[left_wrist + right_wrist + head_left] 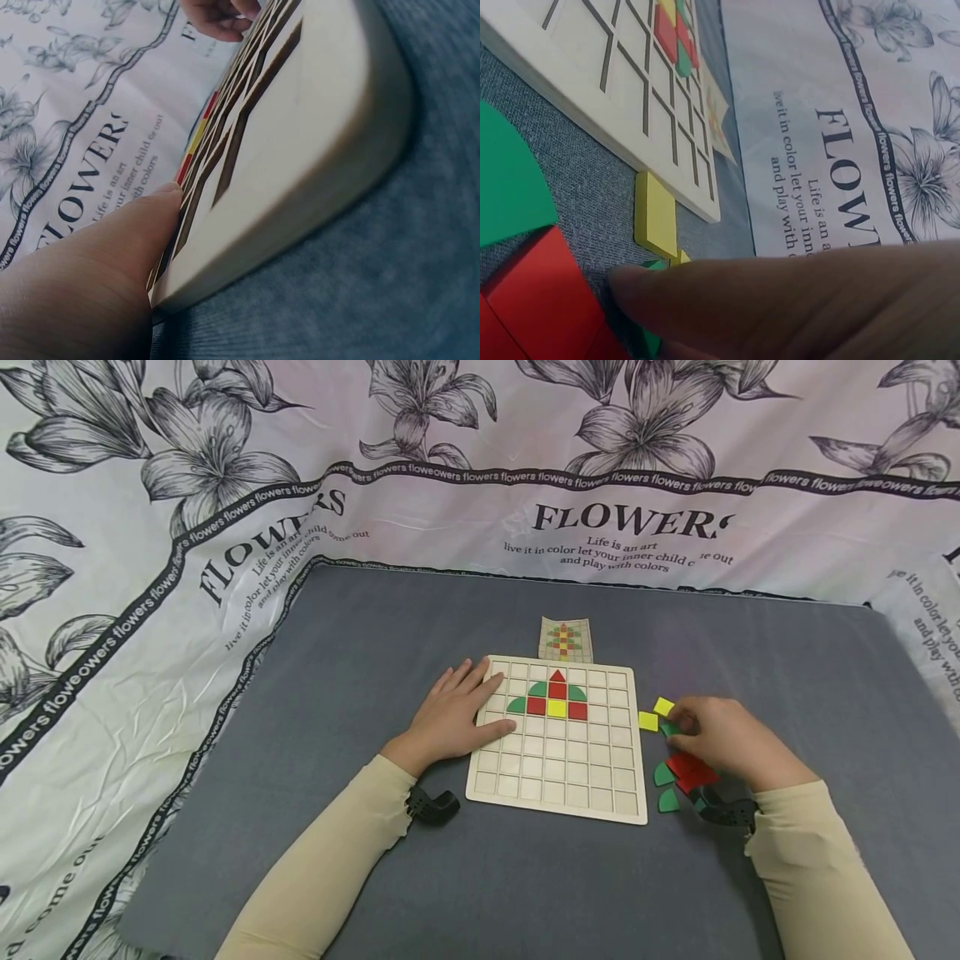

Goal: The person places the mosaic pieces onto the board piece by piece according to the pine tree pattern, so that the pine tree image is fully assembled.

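A square wooden grid board [532,768] lies on the table, partly filled with red, green and yellow pieces around a red triangle [557,677]. My left hand [450,718] rests spread on the board's left edge, its thumb across the border in the left wrist view. To the right of the board, my right hand [723,735] pinches a green quarter-circle piece [668,729] between thumb and fingers; the thumb hides part of it in the right wrist view. Beside those fingertips lie two yellow square tiles [648,722]. Nearer me are red tiles [690,771] and green quarter-circles [663,774].
Behind the board's top edge lies a small pattern card [566,639] with a coloured tree-like design. A dark grey cloth [375,627] covers the table, and a white flower-printed sheet [450,518] hangs around its back and left side.
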### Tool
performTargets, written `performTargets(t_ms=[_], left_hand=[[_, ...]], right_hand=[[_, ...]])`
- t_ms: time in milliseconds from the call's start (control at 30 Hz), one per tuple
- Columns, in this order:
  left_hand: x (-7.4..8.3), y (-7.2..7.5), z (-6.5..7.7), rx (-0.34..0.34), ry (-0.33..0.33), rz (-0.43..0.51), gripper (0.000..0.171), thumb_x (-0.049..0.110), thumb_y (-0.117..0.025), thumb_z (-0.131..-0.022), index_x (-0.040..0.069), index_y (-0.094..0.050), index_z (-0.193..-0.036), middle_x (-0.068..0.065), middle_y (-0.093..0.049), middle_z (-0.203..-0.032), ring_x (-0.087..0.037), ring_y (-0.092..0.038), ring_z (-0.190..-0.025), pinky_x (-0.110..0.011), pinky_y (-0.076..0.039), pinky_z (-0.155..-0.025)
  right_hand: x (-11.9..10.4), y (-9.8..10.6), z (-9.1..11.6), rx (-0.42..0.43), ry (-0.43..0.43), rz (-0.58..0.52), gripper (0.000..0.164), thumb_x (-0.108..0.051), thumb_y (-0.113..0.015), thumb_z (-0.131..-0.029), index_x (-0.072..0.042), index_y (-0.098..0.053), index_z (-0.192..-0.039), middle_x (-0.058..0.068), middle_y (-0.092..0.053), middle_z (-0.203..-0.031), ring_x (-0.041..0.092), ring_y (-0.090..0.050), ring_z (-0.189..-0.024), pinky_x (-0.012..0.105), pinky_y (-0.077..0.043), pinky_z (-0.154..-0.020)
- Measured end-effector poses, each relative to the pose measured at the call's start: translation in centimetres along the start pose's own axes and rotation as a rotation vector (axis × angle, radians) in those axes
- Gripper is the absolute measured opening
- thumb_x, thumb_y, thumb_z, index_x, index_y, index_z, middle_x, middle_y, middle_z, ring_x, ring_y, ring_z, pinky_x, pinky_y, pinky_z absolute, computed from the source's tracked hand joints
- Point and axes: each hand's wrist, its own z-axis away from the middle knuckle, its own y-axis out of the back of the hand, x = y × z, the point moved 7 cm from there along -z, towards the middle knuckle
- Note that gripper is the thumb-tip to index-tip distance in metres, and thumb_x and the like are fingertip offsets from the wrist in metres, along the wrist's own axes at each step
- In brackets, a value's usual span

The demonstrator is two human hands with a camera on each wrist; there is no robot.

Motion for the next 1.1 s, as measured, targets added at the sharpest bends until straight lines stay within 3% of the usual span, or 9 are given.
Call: performTargets(t_ms=[200,433,600,867,1100], left_hand=[[0.1,0.0,0.0,-0.003,0.006,-0.003,0.089,0.075,-0.048,-0.098,0.027,-0.024,-0.169,0.003,-0.004,-0.177,-0.023,0.002,-0.164,-0.046,0.002,-0.132],[0.2,0.1,0.0,-0.006,0.005,0.000,0.089,0.075,-0.049,-0.098,0.027,-0.025,-0.169,0.003,-0.004,-0.177,-0.023,0.002,-0.164,-0.046,0.002,-0.132],[0.2,0.1,0.0,-0.010,0.012,-0.003,0.089,0.075,-0.050,-0.098,0.027,-0.024,-0.169,0.003,-0.003,-0.177,-0.022,0.003,-0.164,-0.045,0.003,-0.132],[0.3,0.2,0.1,-0.005,0.007,0.006,0.089,0.074,-0.050,-0.098,0.027,-0.025,-0.169,0.003,-0.003,-0.178,-0.022,0.003,-0.164,-0.046,0.002,-0.132],[0.2,0.2,0.2,-0.005,-0.002,0.011,0.088,0.074,-0.049,-0.099,0.026,-0.025,-0.169,0.003,-0.003,-0.178,-0.022,0.003,-0.164,-0.046,0.002,-0.132]], right_hand=[[0.0,0.1,0.1,-0.004,0.012,-0.002,0.024,-0.014,-0.081,-0.089,0.005,-0.075,-0.103,0.012,-0.073,-0.090,0.025,-0.067,-0.081,0.048,-0.058,-0.070],[-0.3,0.5,0.4,-0.010,0.038,-0.021,0.015,-0.013,-0.080,-0.092,0.000,-0.074,-0.097,0.005,-0.071,-0.084,0.017,-0.063,-0.073,0.038,-0.053,-0.063],[-0.8,0.7,0.4,0.004,0.060,-0.031,0.011,-0.012,-0.079,-0.091,-0.003,-0.072,-0.094,0.001,-0.071,-0.083,0.015,-0.063,-0.074,0.036,-0.053,-0.066],[-2.5,1.0,-0.1,0.076,0.085,-0.056,0.011,-0.013,-0.079,-0.092,-0.006,-0.070,-0.095,0.000,-0.069,-0.082,0.015,-0.059,-0.071,0.034,-0.050,-0.064],[-4.2,0.8,-1.3,0.070,0.080,-0.074,0.012,-0.015,-0.079,-0.093,-0.007,-0.071,-0.097,0.003,-0.070,-0.086,0.017,-0.058,-0.073,0.034,-0.048,-0.065]])
